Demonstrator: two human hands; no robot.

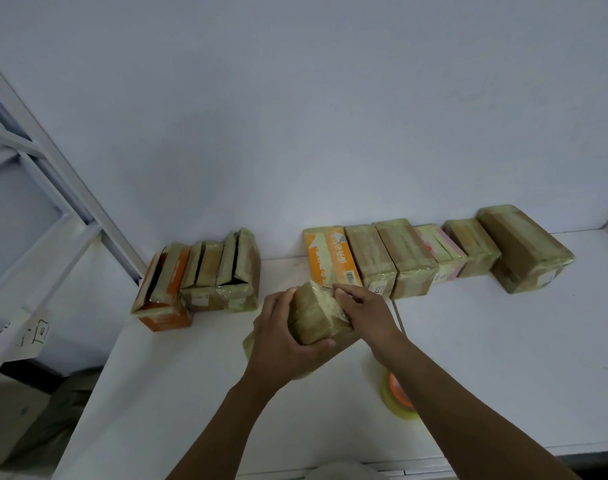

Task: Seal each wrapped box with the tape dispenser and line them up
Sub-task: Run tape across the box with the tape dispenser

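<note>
White table against a bare wall, wrapped box tilted between both hands: left hand wraps its near side to steady it, right hand curls over the top edge, likely pressing tape down. Tape roll waits under the right forearm; sealed boxes line up beyond.

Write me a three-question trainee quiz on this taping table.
1. True or false: the right hand holds the tape roll.
2. How many boxes form the row right of the gap along the wall? A four, B six, C nine.
3. Fill in: the leftmost box of that row is ___.
Key: 1 false, it lies on the table; 2 B; 3 orange.
</note>
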